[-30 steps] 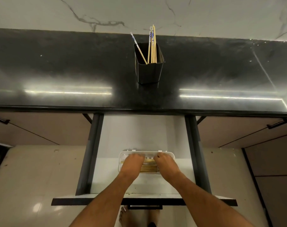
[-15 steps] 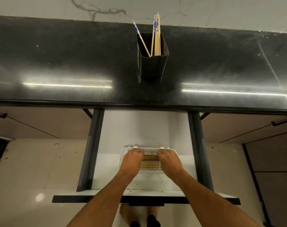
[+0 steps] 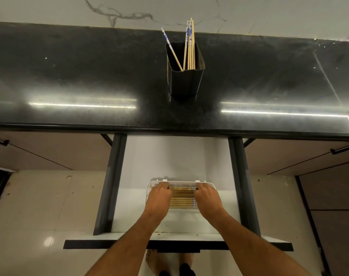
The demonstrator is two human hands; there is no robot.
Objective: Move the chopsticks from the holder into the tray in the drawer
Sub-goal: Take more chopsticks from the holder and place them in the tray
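Observation:
A black holder (image 3: 184,81) stands on the dark countertop with several wooden chopsticks (image 3: 190,46) sticking up in it, some with blue-patterned tops. Below, the open drawer (image 3: 175,160) holds a white tray (image 3: 181,183) with several chopsticks (image 3: 182,198) lying side by side across it. My left hand (image 3: 159,198) rests on the left ends of those chopsticks and my right hand (image 3: 207,199) on the right ends, fingers curled down over them. The chopstick ends under both hands are hidden.
The black countertop (image 3: 90,80) runs across the view, its front edge overhanging the drawer. Dark drawer rails (image 3: 111,182) flank the drawer on both sides. Cabinet fronts with handles (image 3: 342,149) sit left and right. Tiled floor and bare feet show below.
The view has shifted slightly. Both hands have stayed on the chopsticks in the tray and spread a little apart, uncovering more of the row between them.

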